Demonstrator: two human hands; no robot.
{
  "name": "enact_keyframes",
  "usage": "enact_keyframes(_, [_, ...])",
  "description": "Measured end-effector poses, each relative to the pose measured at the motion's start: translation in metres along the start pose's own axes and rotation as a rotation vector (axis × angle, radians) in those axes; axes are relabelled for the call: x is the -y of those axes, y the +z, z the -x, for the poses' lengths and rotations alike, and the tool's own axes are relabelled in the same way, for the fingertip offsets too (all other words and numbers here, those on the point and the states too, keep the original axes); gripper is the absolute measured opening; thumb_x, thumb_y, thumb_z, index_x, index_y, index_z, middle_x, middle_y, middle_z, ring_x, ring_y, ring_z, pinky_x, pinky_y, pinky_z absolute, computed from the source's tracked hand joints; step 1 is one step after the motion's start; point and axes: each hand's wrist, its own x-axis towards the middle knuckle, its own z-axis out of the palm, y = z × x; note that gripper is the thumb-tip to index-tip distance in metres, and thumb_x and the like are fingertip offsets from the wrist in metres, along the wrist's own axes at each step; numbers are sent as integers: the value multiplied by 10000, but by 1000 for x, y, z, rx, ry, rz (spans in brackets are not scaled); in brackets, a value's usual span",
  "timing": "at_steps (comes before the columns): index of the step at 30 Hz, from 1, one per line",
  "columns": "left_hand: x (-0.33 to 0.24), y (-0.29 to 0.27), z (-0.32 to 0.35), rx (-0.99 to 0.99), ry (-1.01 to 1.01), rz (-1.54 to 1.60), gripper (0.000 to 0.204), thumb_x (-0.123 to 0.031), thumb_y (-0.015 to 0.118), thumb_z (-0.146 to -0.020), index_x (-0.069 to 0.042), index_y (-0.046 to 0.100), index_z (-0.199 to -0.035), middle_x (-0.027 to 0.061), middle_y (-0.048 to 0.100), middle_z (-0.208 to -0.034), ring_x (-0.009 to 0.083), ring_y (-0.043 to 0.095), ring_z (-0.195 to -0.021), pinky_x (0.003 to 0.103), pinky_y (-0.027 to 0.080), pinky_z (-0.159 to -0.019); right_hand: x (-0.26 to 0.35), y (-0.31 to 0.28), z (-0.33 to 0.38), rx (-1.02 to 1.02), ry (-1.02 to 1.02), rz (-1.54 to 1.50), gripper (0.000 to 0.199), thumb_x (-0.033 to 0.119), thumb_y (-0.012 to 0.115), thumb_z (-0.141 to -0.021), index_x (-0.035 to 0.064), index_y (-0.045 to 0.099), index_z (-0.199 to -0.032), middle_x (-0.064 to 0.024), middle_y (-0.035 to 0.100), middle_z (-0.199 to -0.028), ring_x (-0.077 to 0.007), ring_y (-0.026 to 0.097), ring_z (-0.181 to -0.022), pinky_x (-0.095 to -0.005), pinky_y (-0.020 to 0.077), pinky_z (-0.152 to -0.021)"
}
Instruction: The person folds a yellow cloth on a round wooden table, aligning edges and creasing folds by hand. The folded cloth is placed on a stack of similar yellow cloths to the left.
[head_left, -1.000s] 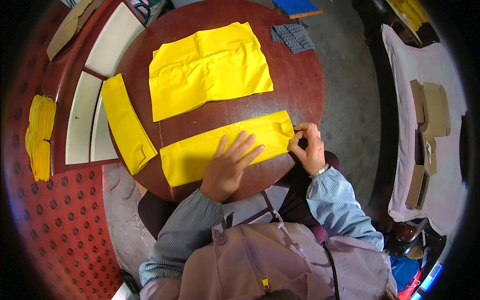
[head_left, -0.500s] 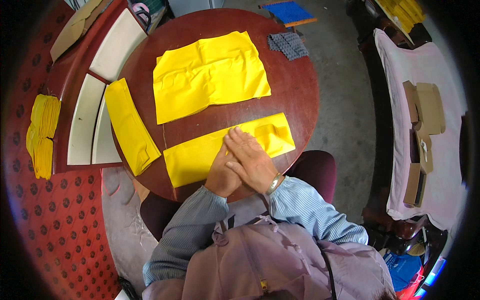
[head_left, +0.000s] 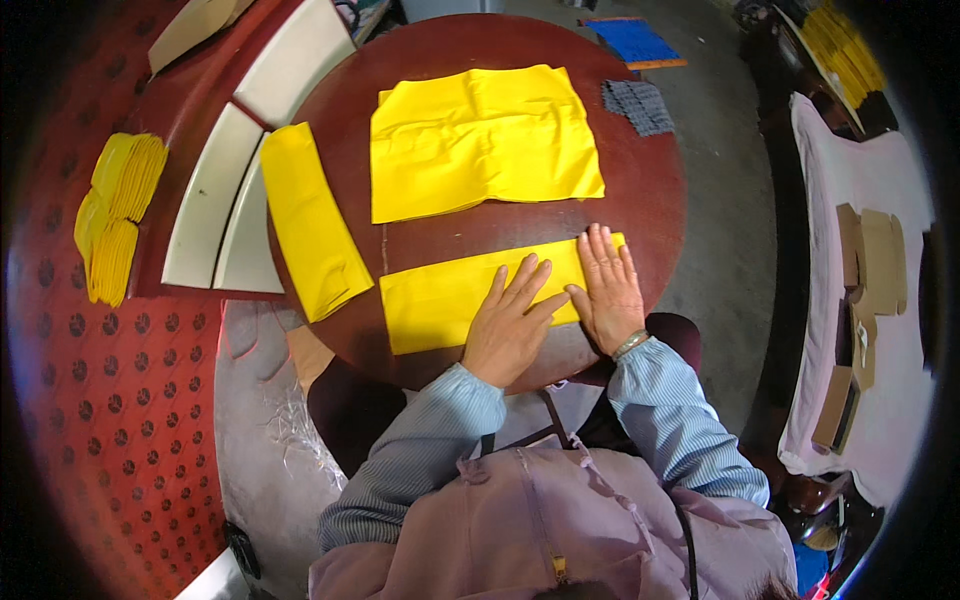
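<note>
A folded strip of yellow fabric lies along the near edge of a round dark-red table. My left hand rests on its middle, fingers stretched out and apart. At the strip's right end, my right hand presses down flat with its fingers extended; a bracelet circles that wrist. Farther away lies a wider, creased stack of yellow sheets. Another folded yellow strip sits at the table's left edge.
A grey textured cloth lies at the table's far right. Bundles of folded yellow pieces are on the red surface at left. An opened cardboard box lies on a pink-covered bench at right. A blue-topped stool stands beyond the table.
My hands, overlapped on the strip before, have separated; the right has slid to its right end. That end's raised crease now looks flat. The whole view has shifted somewhat.
</note>
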Motion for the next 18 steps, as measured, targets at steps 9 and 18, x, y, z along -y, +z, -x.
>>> enact_keyframes(9, [31,-37,67,-300,-407,-277,948,-403,757,-930,60,303,-1622,323,267,-1691,447,197,-1614,582,175,-1298,3,-3,-1,54,25,26,867,530,570,-1042,45,241,-1680,-164,195,-1765,-303,133,-1649,-469,88,-1340])
enact_keyframes(18, [32,-45,90,-161,-566,-252,971,-350,760,-920,99,261,-1622,349,209,-1701,495,151,-1611,646,134,-1280,4,-1,-1,48,45,17,918,468,681,-985,66,244,-1685,-166,194,-1767,-309,135,-1649,-482,100,-1338])
